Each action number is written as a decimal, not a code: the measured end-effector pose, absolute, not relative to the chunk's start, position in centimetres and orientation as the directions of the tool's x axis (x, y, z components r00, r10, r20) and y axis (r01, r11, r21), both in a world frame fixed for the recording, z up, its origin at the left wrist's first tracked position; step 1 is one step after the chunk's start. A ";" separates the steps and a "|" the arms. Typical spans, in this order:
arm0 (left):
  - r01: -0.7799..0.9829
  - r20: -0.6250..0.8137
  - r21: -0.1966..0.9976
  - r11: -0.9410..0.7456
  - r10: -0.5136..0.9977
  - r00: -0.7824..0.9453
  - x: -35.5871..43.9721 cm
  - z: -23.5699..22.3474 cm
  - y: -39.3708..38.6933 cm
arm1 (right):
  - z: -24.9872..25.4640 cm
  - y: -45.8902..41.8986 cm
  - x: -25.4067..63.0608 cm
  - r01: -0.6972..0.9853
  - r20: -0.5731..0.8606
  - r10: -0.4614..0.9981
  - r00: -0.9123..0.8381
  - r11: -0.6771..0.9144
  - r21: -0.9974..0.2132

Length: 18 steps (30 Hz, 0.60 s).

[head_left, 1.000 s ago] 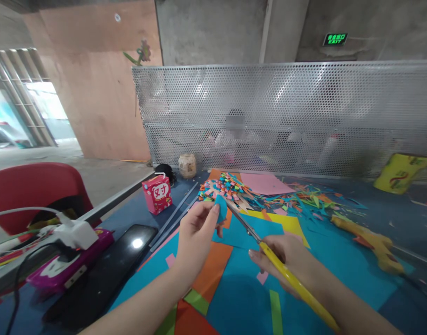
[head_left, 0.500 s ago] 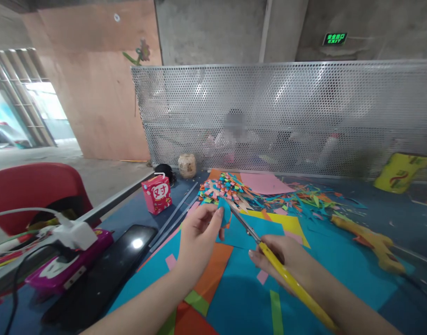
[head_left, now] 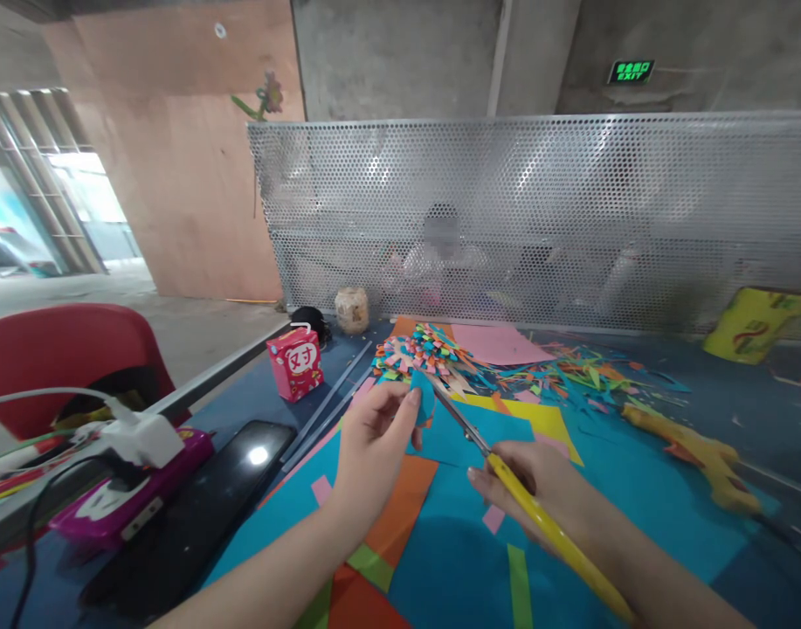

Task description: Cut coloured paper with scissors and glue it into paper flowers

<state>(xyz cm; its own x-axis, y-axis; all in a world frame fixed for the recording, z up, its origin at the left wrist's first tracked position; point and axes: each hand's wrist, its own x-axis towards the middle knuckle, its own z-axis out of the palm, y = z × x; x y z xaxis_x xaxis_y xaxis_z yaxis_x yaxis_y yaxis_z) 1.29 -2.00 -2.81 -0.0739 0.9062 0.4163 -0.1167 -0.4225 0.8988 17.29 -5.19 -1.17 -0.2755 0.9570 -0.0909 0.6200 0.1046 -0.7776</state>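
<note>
Between thumb and fingers, my left hand (head_left: 377, 437) pinches a small piece of blue paper (head_left: 424, 397). My right hand (head_left: 537, 489) grips a pair of scissors (head_left: 531, 508) with yellow handles. Their metal blades point up and left, with the tips close to the right edge of the blue piece; I cannot tell whether they touch it. Just behind the paper lies a fringed bundle of multicoloured paper strips (head_left: 432, 345). Under both hands are spread blue sheets (head_left: 459, 559), an orange sheet (head_left: 403, 498) and a green strip (head_left: 519, 585).
At right lie a yellow glue gun (head_left: 694, 454) and paper shreds (head_left: 583, 371). On the left are a phone (head_left: 196, 507), a purple power strip (head_left: 131, 515), a red drink carton (head_left: 295, 362) and clear glue sticks (head_left: 327, 406). A perforated metal screen (head_left: 537, 192) stands behind, with a person beyond it.
My left hand and the blue paper have shifted slightly right, and the piece has turned a little. The scissors in my right hand have barely moved.
</note>
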 end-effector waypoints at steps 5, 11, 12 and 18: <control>-0.149 0.412 0.896 -0.419 0.908 -0.072 1.3 -2.7 -2.0 | -0.8 -5.5 17.2 0.626 -0.128 0.954 -0.271 0.074 -0.776; -0.148 0.396 0.902 -0.406 0.914 -0.093 1.3 -2.7 -1.9 | -0.5 -5.6 17.2 0.611 -0.135 0.951 -0.277 0.066 -0.789; -0.146 0.392 0.904 -0.403 0.915 -0.096 1.3 -2.8 -1.9 | -0.5 -5.6 17.2 0.611 -0.123 0.953 -0.275 0.074 -0.788; -0.169 0.385 0.901 -0.399 0.916 -0.111 1.1 -2.8 -1.9 | -0.9 -5.4 17.4 0.602 -0.096 0.960 -0.264 0.086 -0.794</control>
